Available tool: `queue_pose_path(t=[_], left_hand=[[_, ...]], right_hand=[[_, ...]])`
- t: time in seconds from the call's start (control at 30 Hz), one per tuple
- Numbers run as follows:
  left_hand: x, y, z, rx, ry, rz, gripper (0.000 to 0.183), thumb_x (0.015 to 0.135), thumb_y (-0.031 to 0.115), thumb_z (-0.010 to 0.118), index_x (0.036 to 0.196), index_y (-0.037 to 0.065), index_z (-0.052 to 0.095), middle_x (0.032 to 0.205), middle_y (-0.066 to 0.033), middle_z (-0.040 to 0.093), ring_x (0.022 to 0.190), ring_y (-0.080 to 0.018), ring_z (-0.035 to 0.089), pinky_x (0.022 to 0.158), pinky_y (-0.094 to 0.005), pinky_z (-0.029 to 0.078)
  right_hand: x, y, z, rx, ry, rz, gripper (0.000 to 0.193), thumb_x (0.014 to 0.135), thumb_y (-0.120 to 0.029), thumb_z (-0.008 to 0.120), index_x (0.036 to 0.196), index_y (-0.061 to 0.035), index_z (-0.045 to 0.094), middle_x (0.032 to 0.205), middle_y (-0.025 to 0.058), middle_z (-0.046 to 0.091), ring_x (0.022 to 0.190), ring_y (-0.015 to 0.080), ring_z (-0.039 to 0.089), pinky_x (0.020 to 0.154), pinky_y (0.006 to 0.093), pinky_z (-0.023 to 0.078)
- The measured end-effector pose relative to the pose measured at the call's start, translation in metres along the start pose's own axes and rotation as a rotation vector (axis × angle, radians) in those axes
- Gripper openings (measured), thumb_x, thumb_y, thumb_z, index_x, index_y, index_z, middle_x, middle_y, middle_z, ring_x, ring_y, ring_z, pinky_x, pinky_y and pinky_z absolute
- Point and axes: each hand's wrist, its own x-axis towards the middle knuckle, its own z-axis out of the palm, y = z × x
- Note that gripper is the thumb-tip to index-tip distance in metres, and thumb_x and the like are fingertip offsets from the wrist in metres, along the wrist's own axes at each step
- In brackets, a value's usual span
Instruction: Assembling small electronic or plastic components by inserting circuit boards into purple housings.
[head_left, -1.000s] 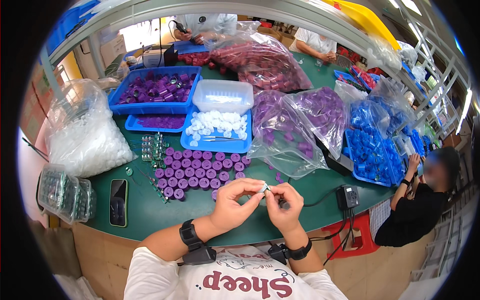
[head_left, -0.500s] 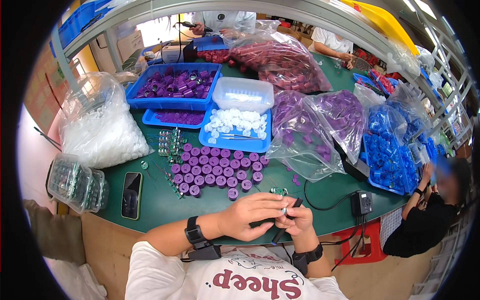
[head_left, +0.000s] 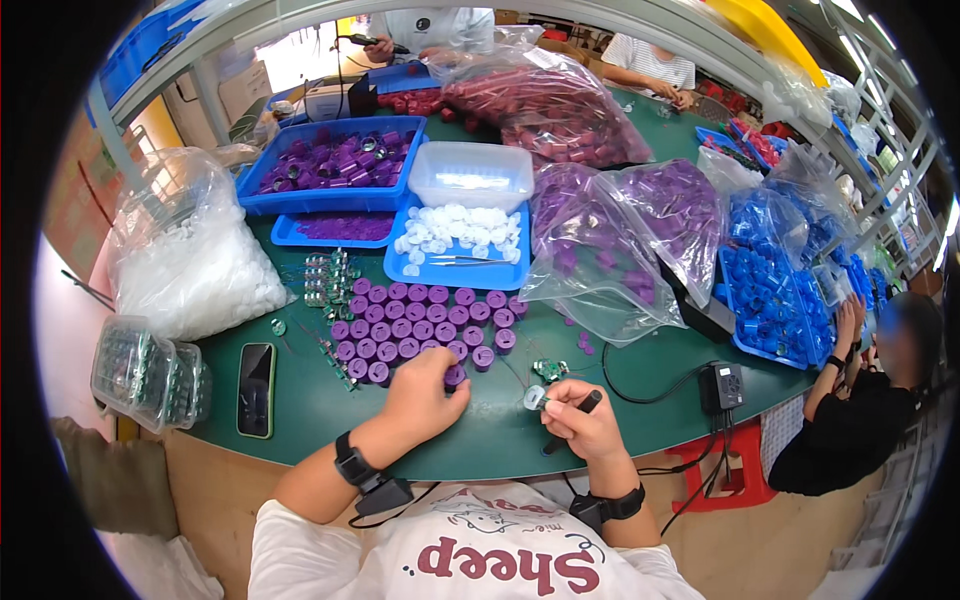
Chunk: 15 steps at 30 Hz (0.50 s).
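My left hand (head_left: pixel 418 393) has its fingers and thumb round a small purple cylinder (head_left: pixel 455 376) at the near edge of a group of several similar purple cylinders (head_left: pixel 410 313). My right hand (head_left: pixel 588 428) is closed, pinching a clear round piece (head_left: pixel 534 398) with a bit of green at its fingertips. A black pen-like stick (head_left: pixel 591 401) also lies in that hand, slanting through the grip; its lower end shows beneath the fingers. Just beyond the right hand are small green circuit boards (head_left: pixel 549 370) with thin wires.
A blue tray (head_left: pixel 455 272) holds white discs and tweezers. Behind it stand a blue bin (head_left: pixel 330 198) of purple parts and a clear tub (head_left: pixel 471 175). Plastic bags (head_left: pixel 610 300) lie right, a phone (head_left: pixel 257 390) left. More circuit boards (head_left: pixel 328 280) adjoin the cylinders. Co-workers sit across and right.
My hands have parted. The left has moved left and forward onto a purple cylinder; the right stays near its place, still holding the black stick, with the clear piece now showing at its fingertips.
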Motion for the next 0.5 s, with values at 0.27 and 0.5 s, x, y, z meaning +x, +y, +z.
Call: queue_pose_path(t=[0.27, 0.5], left_hand=[[0.002, 0.027, -0.014, -0.826, -0.178, 0.11, 0.036, 0.073, -0.004, 0.071, 0.109, 0.001, 0.063, 0.105, -0.0107, 0.06, 0.095, -0.0156, 0.06, 0.077, -0.025, 0.054], [0.001, 0.029, -0.009, -0.846, -0.184, 0.146, 0.037, 0.072, -0.003, 0.072, 0.107, 0.0, 0.062, 0.103, -0.0121, 0.06, 0.091, -0.0165, 0.062, 0.075, -0.0263, 0.055]], right_hand=[[0.004, -0.011, 0.019, -0.2, -0.015, 0.034, 0.011, 0.087, -0.011, 0.059, 0.086, 0.0007, 0.059, 0.07, 0.0015, 0.057, 0.048, 0.0015, 0.038, 0.043, 0.0188, 0.026], [0.002, -0.018, 0.022, -0.293, -0.038, 0.027, 0.013, 0.089, -0.012, 0.058, 0.085, -0.0001, 0.059, 0.069, -0.001, 0.055, 0.05, 0.0016, 0.039, 0.044, 0.0185, 0.026]])
